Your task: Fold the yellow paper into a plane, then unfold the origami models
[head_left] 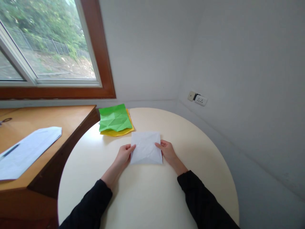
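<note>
A white, roughly square piece of folded paper (146, 148) is held by its two side edges over the round table. My left hand (124, 153) pinches its left edge, thumb on top and fingers curled beneath. On the opposite edge my right hand (167, 150) grips in the same way, the thumb lying on the paper. Creases show near the paper's lower edge. Just beyond it, to the left, lies a creased green sheet (114, 118) on top of a yellow sheet (116, 132), most of which is covered.
The round cream table (152, 203) stands against the walls. At left, a wooden desk (71, 117) carries white sheets (35, 149), a dark pen (10, 150) and part of some scissors (6, 120). A wall socket (200, 100) sits beyond the table, and a window (52, 41) is at upper left.
</note>
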### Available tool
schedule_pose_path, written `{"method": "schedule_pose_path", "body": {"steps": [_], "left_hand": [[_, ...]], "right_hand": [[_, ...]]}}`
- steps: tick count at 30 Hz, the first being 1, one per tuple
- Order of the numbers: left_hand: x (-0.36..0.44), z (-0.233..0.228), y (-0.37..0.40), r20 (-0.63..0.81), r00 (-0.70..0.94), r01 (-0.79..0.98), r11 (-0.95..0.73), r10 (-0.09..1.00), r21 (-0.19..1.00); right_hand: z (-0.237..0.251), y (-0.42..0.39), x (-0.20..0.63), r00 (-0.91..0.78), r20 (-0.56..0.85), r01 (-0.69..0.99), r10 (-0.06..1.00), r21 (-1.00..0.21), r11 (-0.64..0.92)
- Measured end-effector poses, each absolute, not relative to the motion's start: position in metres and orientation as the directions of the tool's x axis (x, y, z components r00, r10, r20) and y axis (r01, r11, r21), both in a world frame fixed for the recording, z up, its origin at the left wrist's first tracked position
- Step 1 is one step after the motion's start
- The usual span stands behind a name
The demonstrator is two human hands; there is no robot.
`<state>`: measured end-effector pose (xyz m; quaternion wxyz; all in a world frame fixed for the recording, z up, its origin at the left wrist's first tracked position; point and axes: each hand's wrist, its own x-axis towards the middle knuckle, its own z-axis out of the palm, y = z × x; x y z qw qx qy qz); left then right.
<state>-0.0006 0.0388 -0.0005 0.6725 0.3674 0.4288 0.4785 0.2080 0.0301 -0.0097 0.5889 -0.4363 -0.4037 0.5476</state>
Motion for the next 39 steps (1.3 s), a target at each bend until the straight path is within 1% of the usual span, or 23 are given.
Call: {"method": "schedule_pose_path", "body": {"steps": [6, 8, 13, 23, 26, 29, 32, 36, 39], "left_hand": [[0.001, 0.001, 0.038, -0.188, 0.126, -0.347, 0.221, 0.974, 0.911], [0.002, 0.000, 0.038, -0.173, 0.098, -0.346, 0.196, 0.980, 0.918], [0.004, -0.005, 0.039, -0.131, 0.020, -0.321, 0.131, 0.991, 0.938], [0.007, -0.004, 0.037, -0.105, -0.082, -0.292, 0.077, 0.991, 0.953], [0.006, -0.001, 0.035, -0.118, -0.083, -0.288, 0.090, 0.990, 0.953], [0.005, 0.003, 0.032, -0.109, -0.092, -0.290, 0.078, 0.990, 0.954], [0.003, 0.007, 0.030, -0.042, -0.117, -0.247, 0.011, 0.992, 0.969], [0.002, 0.008, 0.030, 0.047, -0.071, -0.170, -0.058, 0.996, 0.984], [0.004, 0.007, 0.030, 0.048, -0.041, -0.152, -0.054, 0.998, 0.987]], "right_hand": [[-0.005, 0.028, 0.209, 0.030, -0.030, -0.342, 0.999, -0.940, -0.017], [-0.004, 0.027, 0.209, 0.034, -0.010, -0.326, 0.999, -0.945, 0.002], [-0.006, 0.029, 0.209, 0.082, 0.089, -0.259, 0.993, -0.960, 0.107], [-0.012, 0.033, 0.208, 0.119, 0.097, -0.151, 0.988, -0.982, 0.114], [-0.013, 0.033, 0.208, 0.137, 0.123, -0.100, 0.983, -0.986, 0.137], [-0.013, 0.032, 0.209, 0.129, 0.115, -0.080, 0.985, -0.989, 0.126], [-0.013, 0.030, 0.209, 0.133, 0.105, -0.080, 0.986, -0.990, 0.116], [-0.012, 0.029, 0.209, 0.119, 0.082, -0.076, 0.989, -0.993, 0.091], [-0.011, 0.028, 0.209, 0.083, 0.048, -0.099, 0.995, -0.994, 0.056]]}}
